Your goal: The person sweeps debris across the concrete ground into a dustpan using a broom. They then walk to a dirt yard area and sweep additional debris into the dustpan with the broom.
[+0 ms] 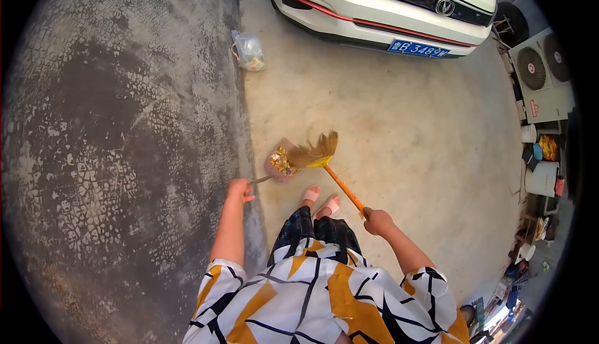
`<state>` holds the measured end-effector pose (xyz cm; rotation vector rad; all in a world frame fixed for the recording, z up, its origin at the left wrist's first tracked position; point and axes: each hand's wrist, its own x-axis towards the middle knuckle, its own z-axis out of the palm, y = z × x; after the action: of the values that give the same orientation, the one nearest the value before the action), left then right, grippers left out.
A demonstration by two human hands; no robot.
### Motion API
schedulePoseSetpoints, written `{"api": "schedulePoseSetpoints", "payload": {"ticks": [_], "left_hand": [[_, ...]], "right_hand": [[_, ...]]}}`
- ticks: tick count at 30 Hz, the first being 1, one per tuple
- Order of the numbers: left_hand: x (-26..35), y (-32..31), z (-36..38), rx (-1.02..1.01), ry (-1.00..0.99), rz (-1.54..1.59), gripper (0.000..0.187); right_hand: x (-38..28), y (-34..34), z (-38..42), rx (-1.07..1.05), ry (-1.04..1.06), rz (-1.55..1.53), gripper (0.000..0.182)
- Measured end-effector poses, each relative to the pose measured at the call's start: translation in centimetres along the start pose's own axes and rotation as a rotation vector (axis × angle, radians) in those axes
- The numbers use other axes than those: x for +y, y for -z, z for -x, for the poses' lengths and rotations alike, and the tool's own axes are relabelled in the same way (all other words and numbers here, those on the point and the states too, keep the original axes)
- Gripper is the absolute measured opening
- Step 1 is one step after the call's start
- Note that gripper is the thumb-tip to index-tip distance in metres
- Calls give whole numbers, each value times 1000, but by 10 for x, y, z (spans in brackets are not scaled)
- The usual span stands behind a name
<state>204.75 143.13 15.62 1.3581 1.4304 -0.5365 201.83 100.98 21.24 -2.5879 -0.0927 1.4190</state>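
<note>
My left hand is closed around the thin handle of a pinkish dustpan, which holds a heap of mixed, colourful litter. In my right hand is the orange stick of a broom, gripped near its end. The broom's brown bristles fan out to the left, and their tips overlap the dustpan's right edge in this view. Both tools are in front of my feet, which wear pink slippers.
A white car stands ahead on the pale concrete floor. A clear plastic bag with something inside lies by the dark, patchy surface at left. Along the right are an air-conditioner unit, a white bin and assorted household items.
</note>
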Motion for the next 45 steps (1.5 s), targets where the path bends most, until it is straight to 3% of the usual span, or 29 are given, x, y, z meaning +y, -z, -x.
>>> {"api": "schedulePoseSetpoints", "payload": {"ticks": [6, 16, 18, 24, 28, 30, 37, 39, 42, 45], "left_hand": [[-8, 7, -1, -69, 29, -78, 28], [-16, 23, 12, -73, 11, -103, 23], [-19, 27, 14, -83, 12, -118, 23], [-27, 37, 14, -85, -54, -226, 24], [-31, 35, 12, -68, -93, -322, 22], [-32, 31, 14, -74, -96, -354, 23], [-32, 26, 22, -62, -83, -247, 25], [-38, 31, 15, -57, -82, -224, 25], [-46, 41, 9, -57, -33, -163, 26], [-52, 49, 7, -90, -17, -85, 25]], "right_hand": [[9, -4, 52, 69, -55, -112, 43], [45, -38, 73, 189, -94, -417, 48], [36, -32, 85, 32, -308, -851, 45], [26, -60, 87, -43, -438, -1305, 34], [9, -81, 68, -80, -390, -1321, 28], [-5, -89, 51, -106, -314, -1167, 25], [-23, -70, 43, -223, -128, -1090, 28], [-22, -52, 58, -355, -106, -1104, 33], [-27, -20, 94, -319, -192, -982, 36], [-14, -18, 109, -231, -148, -887, 40]]}}
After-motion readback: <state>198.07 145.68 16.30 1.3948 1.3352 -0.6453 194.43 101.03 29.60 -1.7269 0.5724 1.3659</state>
